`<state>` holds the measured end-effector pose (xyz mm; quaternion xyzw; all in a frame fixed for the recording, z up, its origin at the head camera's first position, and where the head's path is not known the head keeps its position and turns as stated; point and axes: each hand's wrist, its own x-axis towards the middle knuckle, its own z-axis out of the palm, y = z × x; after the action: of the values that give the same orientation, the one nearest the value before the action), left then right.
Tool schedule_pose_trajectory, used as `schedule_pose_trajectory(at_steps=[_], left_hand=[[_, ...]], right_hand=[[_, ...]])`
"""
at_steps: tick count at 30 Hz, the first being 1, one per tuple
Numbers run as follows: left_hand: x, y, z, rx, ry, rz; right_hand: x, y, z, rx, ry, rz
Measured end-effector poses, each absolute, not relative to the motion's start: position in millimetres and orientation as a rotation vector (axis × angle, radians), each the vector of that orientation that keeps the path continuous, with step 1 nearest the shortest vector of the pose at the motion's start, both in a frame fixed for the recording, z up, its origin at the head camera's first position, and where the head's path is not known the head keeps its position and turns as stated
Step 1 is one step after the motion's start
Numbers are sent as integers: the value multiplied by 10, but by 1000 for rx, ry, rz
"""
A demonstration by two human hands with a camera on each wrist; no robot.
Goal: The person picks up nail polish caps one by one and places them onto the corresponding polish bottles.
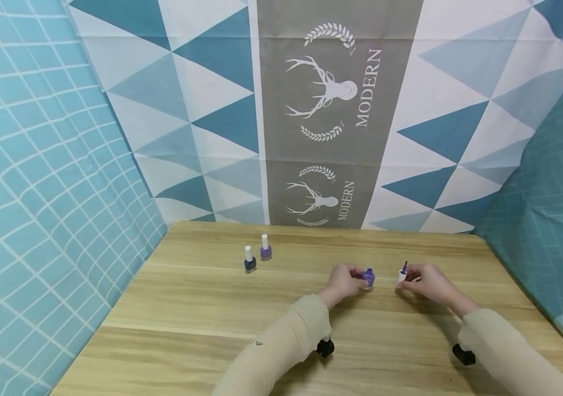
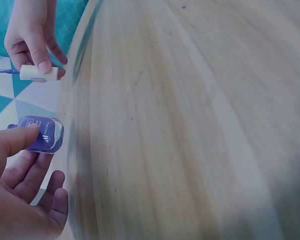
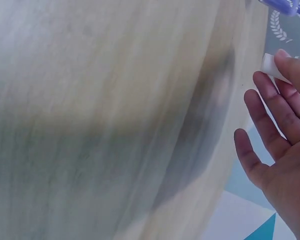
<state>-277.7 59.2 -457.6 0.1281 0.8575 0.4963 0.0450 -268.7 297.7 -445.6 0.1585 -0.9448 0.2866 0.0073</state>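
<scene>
I stood in the room and saw a person using two bare hands over a wooden table (image 1: 172,313). The left hand (image 1: 343,281) held a little purple bottle (image 1: 368,279), with the thumb on one side and fingers on the other, so it was pinched tight. The bottle had no top on it, and its purple neck pointed up. It was on the right side of the table, toward the far edge, but I could not tell if its bottom touched the wood. Just to the right of it, the right hand (image 1: 432,281) pinched a white cap (image 1: 402,276) between thumb and fingers. A purple brush (image 1: 404,267) stuck up out of the cap. The cap and the open bottle were near each other, with a gap between them. Farther left, two more bottles stood upright with white caps on. The dark blue bottle (image 1: 250,264) was on the left and a bit nearer, and the light purple bottle (image 1: 266,253) was on the right and a bit farther. They stood close but did not touch. Behind the table hung a cloth (image 1: 326,132) with white deer heads and triangles. The person wore pale sleeves (image 1: 286,341).
</scene>
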Motion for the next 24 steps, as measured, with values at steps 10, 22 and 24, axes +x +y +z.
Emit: schedule_pose_trajectory(at_steps=[10,22,24], left_hand=[[-2724,438,-4466,429,2644,1476],[-2597,276,-4286,515,2650,1474],[-2579,247,-4261,534,2668,1469]], right_hand=[[-2607,2930,-4258,483,-2936,945],[-2565,2986,-3901,506,-2849,962],[-2554,2989,-3846,491,-2840,957]])
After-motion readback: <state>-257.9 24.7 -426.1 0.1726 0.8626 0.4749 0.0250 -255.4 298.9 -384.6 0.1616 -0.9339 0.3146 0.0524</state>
